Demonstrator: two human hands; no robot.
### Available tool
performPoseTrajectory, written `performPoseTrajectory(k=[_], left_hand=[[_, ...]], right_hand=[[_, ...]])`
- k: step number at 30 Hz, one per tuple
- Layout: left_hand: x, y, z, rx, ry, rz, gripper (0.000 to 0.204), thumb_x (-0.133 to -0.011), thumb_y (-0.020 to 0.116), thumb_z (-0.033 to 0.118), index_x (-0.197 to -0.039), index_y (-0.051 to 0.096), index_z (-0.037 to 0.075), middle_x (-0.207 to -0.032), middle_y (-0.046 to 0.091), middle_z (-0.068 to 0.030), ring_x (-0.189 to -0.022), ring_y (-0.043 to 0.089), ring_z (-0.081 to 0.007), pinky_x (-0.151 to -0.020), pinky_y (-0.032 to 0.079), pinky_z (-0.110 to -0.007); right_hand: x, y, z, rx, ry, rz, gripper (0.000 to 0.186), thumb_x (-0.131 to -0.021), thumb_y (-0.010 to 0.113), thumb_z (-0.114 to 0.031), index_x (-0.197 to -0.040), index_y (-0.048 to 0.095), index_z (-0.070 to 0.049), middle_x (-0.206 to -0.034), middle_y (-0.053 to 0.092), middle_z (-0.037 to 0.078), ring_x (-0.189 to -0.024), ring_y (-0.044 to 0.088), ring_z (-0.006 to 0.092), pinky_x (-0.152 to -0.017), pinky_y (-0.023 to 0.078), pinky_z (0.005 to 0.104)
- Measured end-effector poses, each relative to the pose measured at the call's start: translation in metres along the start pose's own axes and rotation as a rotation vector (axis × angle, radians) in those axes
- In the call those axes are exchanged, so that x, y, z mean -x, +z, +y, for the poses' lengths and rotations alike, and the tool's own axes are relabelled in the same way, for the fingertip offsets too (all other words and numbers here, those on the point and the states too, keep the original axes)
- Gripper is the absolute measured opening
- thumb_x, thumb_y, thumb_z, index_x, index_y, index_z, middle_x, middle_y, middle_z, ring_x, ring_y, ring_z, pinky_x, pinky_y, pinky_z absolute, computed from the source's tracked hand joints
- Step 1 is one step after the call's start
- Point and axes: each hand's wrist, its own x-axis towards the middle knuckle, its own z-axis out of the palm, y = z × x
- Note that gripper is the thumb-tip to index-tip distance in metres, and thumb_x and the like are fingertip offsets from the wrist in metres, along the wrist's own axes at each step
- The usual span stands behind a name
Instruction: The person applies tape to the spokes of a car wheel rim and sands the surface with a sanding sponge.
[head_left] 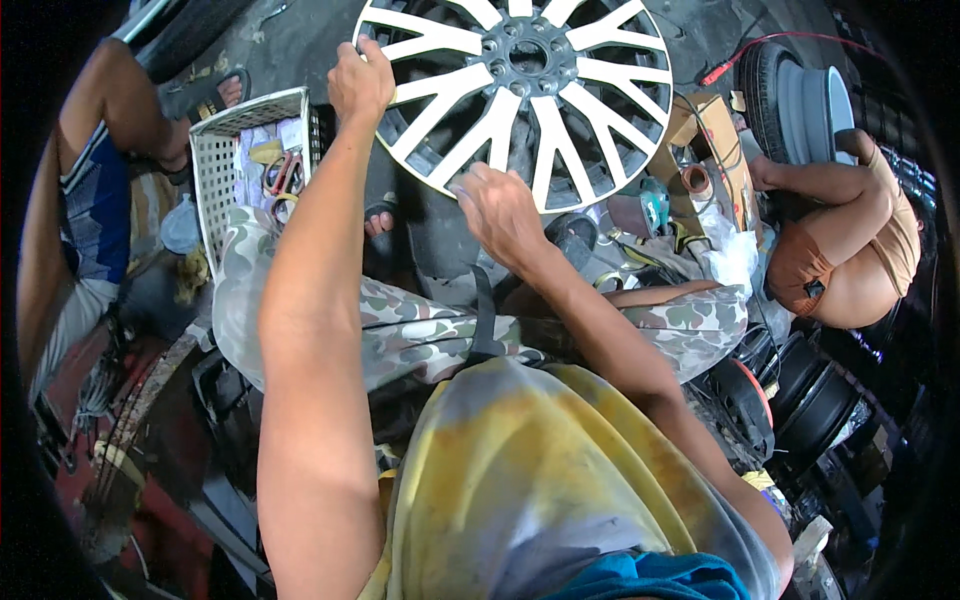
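A large wheel rim (546, 150) with white spokes and a dark hub lies ahead of me at the top of the view. My left hand (360, 85) grips its left edge, fingers wrapped at the rim. My right hand (500, 215) is at the rim's lower edge, fingers curled on it; what exactly the fingertips pinch is partly hidden. My legs in camouflage trousers (680, 330) are bent beneath the wheel's near side, with sandals showing near it.
A white plastic basket (208, 180) of tools stands left. A co-worker (100, 130) sits far left, another (830, 260) crouches right beside a tyred wheel (765, 105). A cardboard box (700, 130), red-tipped cable, tape rolls, loose items and stacked black rims surround me.
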Motion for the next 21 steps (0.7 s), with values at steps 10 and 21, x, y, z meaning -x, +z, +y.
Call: performPoseTrajectory(k=[10,21], left_hand=[[0.000,-0.004,0.004,0.019,-0.029,-0.043,0.054,-0.106,0.038,0.044,-0.119,0.060,-0.004,-0.110,0.069,-0.0359,-0.108,0.066,-0.0523,-0.098,0.051,-0.058],[-0.007,0.008,-0.013,0.052,0.000,0.001,0.059,-0.105,0.037,0.048,-0.117,0.062,-0.004,-0.111,0.068,-0.0374,-0.109,0.064,-0.0557,-0.100,0.048,-0.058]], right_hand=[[-0.024,-0.117,0.034,0.220,0.081,-0.205,0.022,-0.093,0.066,-0.008,-0.113,0.071,0.000,-0.094,0.069,0.020,-0.086,0.071,0.0344,-0.077,0.059,0.0453],[-0.089,-0.099,0.085,0.737,-0.488,-0.438,0.015,-0.094,0.059,-0.012,-0.101,0.067,-0.002,-0.100,0.060,0.012,-0.088,0.068,0.0294,-0.081,0.055,0.0408]])
